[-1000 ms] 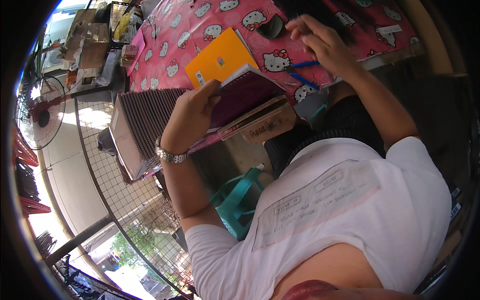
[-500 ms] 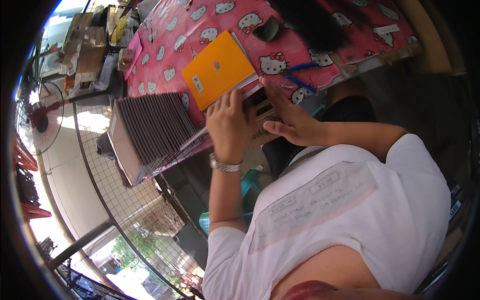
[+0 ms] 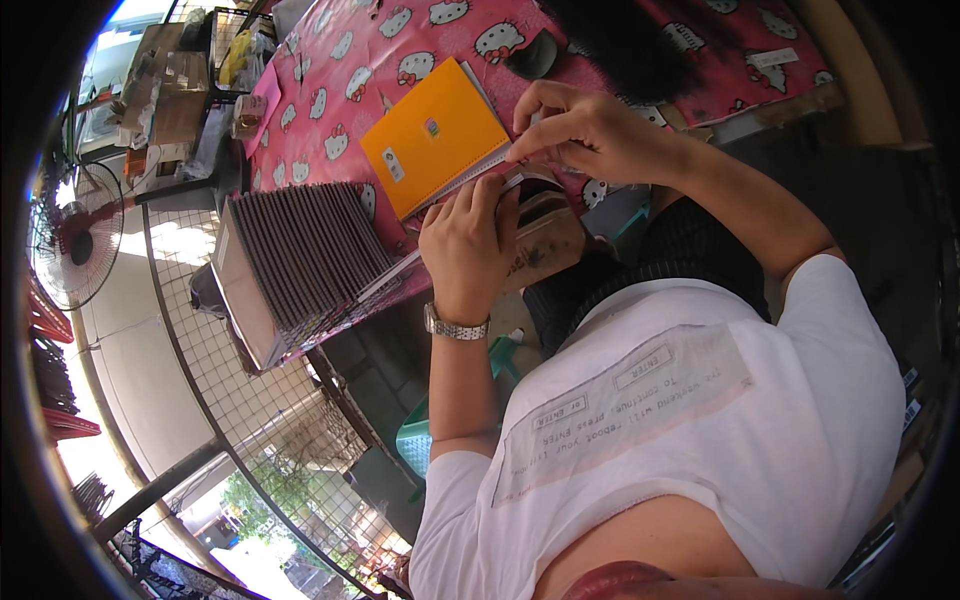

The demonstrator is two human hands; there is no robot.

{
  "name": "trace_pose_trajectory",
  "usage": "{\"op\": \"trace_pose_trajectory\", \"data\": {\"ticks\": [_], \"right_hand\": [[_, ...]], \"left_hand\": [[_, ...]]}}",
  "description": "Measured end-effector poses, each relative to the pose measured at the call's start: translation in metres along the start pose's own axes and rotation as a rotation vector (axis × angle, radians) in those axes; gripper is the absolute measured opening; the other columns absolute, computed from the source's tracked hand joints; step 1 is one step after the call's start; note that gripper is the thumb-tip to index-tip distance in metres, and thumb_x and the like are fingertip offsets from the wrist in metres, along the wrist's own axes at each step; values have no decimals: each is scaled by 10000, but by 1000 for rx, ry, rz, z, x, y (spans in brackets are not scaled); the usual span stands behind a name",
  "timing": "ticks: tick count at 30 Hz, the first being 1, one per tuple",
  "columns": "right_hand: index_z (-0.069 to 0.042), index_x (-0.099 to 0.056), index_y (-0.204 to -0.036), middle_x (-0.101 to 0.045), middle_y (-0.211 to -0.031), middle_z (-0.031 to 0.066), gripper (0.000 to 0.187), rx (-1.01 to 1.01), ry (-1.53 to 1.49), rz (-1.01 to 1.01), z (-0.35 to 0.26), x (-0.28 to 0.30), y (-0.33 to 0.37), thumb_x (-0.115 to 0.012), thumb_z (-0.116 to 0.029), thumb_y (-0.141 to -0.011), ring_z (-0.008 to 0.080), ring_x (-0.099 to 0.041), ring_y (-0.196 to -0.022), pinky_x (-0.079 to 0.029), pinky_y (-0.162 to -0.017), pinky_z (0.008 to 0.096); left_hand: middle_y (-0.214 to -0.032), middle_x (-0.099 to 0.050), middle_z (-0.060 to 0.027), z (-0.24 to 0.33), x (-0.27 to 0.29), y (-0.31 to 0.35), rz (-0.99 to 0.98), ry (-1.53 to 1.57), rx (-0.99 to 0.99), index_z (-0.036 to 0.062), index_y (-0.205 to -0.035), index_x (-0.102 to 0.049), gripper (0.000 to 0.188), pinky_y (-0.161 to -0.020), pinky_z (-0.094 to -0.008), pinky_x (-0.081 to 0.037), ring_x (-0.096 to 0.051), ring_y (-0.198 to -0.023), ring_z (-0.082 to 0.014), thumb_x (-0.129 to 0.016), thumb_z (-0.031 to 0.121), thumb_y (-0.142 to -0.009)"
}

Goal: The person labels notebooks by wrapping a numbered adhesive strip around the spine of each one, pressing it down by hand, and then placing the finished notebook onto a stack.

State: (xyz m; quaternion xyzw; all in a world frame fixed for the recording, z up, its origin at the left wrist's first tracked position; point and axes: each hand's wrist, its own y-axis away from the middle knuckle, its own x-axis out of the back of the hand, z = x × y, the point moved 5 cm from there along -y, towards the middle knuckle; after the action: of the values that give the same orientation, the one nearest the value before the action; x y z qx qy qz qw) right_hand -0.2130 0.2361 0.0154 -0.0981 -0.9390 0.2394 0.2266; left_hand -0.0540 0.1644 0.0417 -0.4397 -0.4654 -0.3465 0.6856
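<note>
An orange-covered notebook (image 3: 437, 140) lies tilted on the pink table, a row of small holes along its white page edge. My left hand (image 3: 465, 240), with a metal watch on the wrist, rests at the notebook's near edge, fingers bent and pressed together. Whatever lies under those fingertips is hidden. My right hand (image 3: 600, 130) is at the notebook's right corner, thumb and bent fingers brought close together at the hole edge. Anything between them is too small to make out. Just below the hands, by my lap, is a brown box (image 3: 545, 250) with dark slots.
On the left, a row of dark-edged notebooks (image 3: 310, 250) stands packed together. A dark curved piece (image 3: 533, 57) and a black heap (image 3: 640, 50) lie at the far side. A fan (image 3: 90, 235) and wire mesh stand left; a teal stool (image 3: 415, 440) is below the table.
My right hand has moved up and away from the box, from stretched fingers to bent ones at the notebook's corner. More of the box shows. My left hand has shifted slightly right.
</note>
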Motion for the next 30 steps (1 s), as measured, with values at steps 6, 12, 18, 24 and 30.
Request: {"op": "trace_pose_trajectory", "data": {"ticks": [6,12,18,24,30], "right_hand": [[-96,-717,-957,-670,-930,17,223,254,201,73,-12,-8,-3,-722,21,-767,227,-596,-913,-495,-852,353],[-78,-693,-955,-681,-907,8,211,105,14,68,-7,-9,4,-739,0,-764,246,-609,-939,-522,-787,347],[-54,-551,-1153,-666,-886,133,348,48,431,-20,-30,-9,-1,-680,3,-835,315,-687,-848,-538,-678,383],[-47,-482,-1209,-630,-831,148,363,-365,143,-286,-34,-4,-5,-630,-7,-880,313,-686,-738,-530,-628,374],[-31,-493,-1235,-631,-945,141,322,-815,-358,-432,44,-6,-29,-519,-247,-999,248,-664,-881,-545,-723,343]], "left_hand": [[-864,-680,-116,1,1,0,13,18,-23,70,-1013,-629,146,-678,-392,-488,-663,-775,-313,-646,139,-886],[-859,-682,-103,-2,0,0,-18,26,-21,83,-1023,-633,162,-700,-384,-491,-672,-795,-291,-658,119,-867],[-969,-677,-103,11,-4,4,131,-64,-114,82,-1075,-609,215,-796,-404,-475,-665,-886,-273,-636,129,-867],[-949,-657,-100,15,-7,6,28,-84,-59,61,-1077,-584,235,-769,-397,-460,-650,-865,-277,-635,157,-868],[-884,-645,-83,10,-8,18,194,6,-127,71,-1039,-589,217,-761,-395,-454,-639,-816,-268,-655,121,-839]]}}
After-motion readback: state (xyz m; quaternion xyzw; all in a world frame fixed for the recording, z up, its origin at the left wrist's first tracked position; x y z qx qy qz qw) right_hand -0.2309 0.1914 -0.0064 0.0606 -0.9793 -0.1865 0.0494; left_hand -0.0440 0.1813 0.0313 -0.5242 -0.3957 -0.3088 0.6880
